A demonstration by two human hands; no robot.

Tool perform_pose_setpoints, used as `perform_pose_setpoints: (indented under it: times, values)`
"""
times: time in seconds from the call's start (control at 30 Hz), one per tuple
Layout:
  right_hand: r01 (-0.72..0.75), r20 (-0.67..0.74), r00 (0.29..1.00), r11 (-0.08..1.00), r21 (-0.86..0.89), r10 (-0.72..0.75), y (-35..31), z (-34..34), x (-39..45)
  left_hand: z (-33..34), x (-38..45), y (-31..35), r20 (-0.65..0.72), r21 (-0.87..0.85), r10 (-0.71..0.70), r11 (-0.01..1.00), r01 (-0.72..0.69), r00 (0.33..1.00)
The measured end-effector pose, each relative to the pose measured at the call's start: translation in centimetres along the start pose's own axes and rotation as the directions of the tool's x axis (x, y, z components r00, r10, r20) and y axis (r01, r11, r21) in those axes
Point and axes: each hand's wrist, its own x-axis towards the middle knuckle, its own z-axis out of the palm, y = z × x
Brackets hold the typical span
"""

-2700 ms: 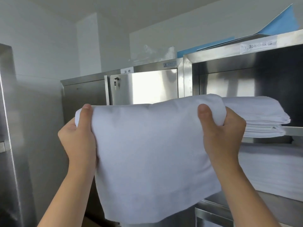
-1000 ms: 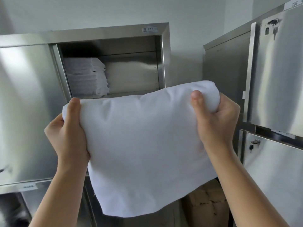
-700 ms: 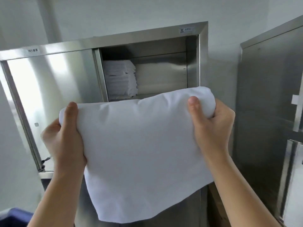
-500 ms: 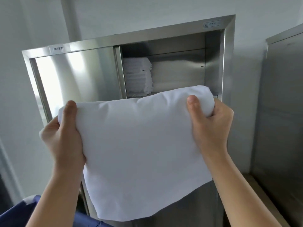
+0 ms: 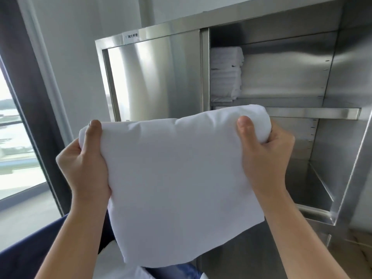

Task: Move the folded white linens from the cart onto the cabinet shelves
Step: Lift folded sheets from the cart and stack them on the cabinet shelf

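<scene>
A folded white linen (image 5: 177, 178) hangs in front of me, held up by its top corners. My left hand (image 5: 84, 166) grips its left corner, thumb over the front. My right hand (image 5: 265, 156) grips the bunched right corner. Behind it is a stainless steel cabinet (image 5: 153, 35) with its right half uncovered. A stack of folded white linens (image 5: 225, 73) sits at the left of the upper shelf (image 5: 314, 113). The compartment below that shelf is partly hidden by the held linen. More white linen (image 5: 112, 264) lies in a dark blue cart (image 5: 30, 252) at the bottom left.
The cabinet's sliding door (image 5: 155, 77) covers its left half. A window (image 5: 14, 141) with a dark frame fills the left side. A pale floor (image 5: 350, 252) shows at the bottom right, beside the cabinet's lower edge.
My view has swung from another cabinet to this one and come closer. The window and the blue cart have come into view. Both hands keep the same grip on the linen.
</scene>
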Motion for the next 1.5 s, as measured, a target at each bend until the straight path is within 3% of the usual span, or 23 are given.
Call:
perform_pose_setpoints:
  times: [0.33,0.8,1.07,1.5]
  values:
    - [-0.160,0.170,0.977,0.970,0.183,0.129,6.3,5.3,-0.2,-1.9,0.8,-2.0,-0.168,0.200,0.082,0.979,-0.048,0.982]
    - [-0.369,0.429,0.880,0.864,0.344,0.205,12.6,11.8,-4.7,-6.3,-1.6,-3.6,-0.424,0.384,0.206,0.923,-0.031,0.882]
    - [-0.489,0.570,0.780,0.820,0.298,0.258,13.0,16.8,-10.6,-12.5,-1.4,-4.9,-0.477,0.453,0.237,0.892,0.005,0.846]
    - [-0.538,0.694,0.646,0.835,0.117,0.319,15.2,25.2,-20.3,-23.5,2.7,-13.2,-0.604,0.363,0.067,0.910,0.200,0.795]
